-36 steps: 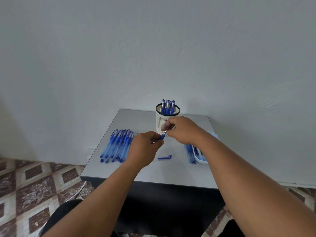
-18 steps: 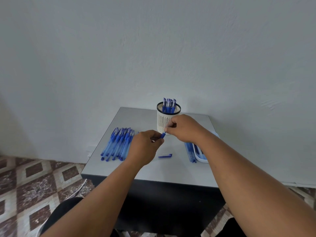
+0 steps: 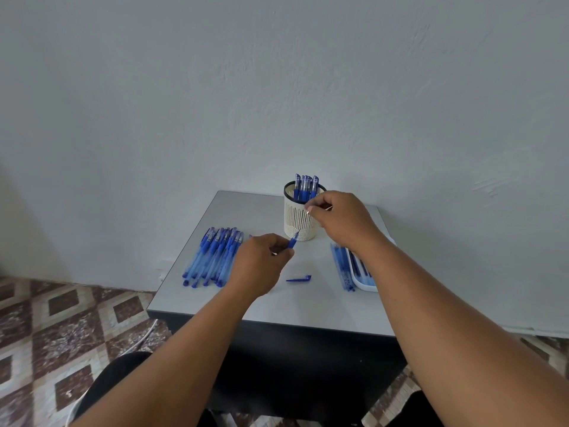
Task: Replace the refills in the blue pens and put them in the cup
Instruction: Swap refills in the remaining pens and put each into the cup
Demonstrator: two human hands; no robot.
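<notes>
Right hand [image 3: 341, 221] has pulled up and away from the left hand [image 3: 261, 263], now in front of the cup [image 3: 297, 221], pinching a thin refill [image 3: 318, 208]; before, both hands met at the pen tip. Left hand still grips the pen [image 3: 293, 241], tip toward the cup. Cap [image 3: 298, 278] unmoved on table [image 3: 308, 306], pens [image 3: 212, 257] at left.

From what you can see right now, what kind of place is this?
Probably a plain room at home or a small workspace: a small grey table pushed against a bare white wall, and a patterned tile floor. Nothing shows more than that.
</notes>
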